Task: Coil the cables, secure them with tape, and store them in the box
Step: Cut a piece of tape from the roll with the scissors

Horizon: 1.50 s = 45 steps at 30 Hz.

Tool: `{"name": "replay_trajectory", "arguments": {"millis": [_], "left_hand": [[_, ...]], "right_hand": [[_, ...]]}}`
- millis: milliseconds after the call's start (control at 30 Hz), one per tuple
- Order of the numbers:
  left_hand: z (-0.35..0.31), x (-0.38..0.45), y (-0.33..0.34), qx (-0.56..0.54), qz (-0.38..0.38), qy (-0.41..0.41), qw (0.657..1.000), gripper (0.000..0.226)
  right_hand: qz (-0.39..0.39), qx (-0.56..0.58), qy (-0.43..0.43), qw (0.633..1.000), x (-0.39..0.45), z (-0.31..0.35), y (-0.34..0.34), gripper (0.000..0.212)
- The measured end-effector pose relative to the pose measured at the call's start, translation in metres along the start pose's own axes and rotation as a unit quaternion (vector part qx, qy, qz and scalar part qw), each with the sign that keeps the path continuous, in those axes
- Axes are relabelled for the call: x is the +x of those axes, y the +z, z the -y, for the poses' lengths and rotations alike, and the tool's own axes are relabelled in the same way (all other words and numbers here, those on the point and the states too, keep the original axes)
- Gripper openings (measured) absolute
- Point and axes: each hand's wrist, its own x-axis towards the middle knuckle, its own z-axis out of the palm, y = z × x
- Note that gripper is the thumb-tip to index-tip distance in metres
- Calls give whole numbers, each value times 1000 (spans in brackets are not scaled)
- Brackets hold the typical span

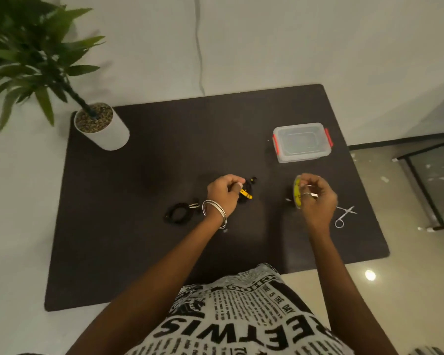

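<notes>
My left hand (224,193) grips a coiled black cable (246,192) with yellow connector ends, held just above the dark mat (139,239). My right hand (317,201) holds a roll of tape (297,193) with a yellow core, its fingers curled round the roll's edge. A second black coiled cable (178,213) with a white end lies on the mat to the left of my left wrist. The clear plastic box (302,142) with red clips stands closed at the back right of the mat.
Small metal scissors (345,216) lie on the mat right of my right hand. A potted plant (100,124) in a white pot stands at the mat's back left corner. A glass-topped frame (433,180) stands on the floor at the right.
</notes>
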Motion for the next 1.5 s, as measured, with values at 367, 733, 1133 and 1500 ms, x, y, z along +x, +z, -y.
{"name": "replay_trajectory", "arguments": {"millis": [367, 733, 1133, 1500], "left_hand": [[-13, -25, 116, 27, 267, -234, 935, 23], [-22, -32, 183, 12, 100, -276, 956, 20], [-27, -34, 188, -8, 27, -265, 964, 31], [-28, -18, 185, 117, 71, -236, 962, 26]], "right_hand": [[275, -168, 89, 942, 58, -46, -72, 46], [257, 37, 161, 952, 57, -61, -87, 35], [246, 94, 180, 948, 71, -58, -82, 29], [292, 75, 148, 942, 69, -61, -83, 38]]}}
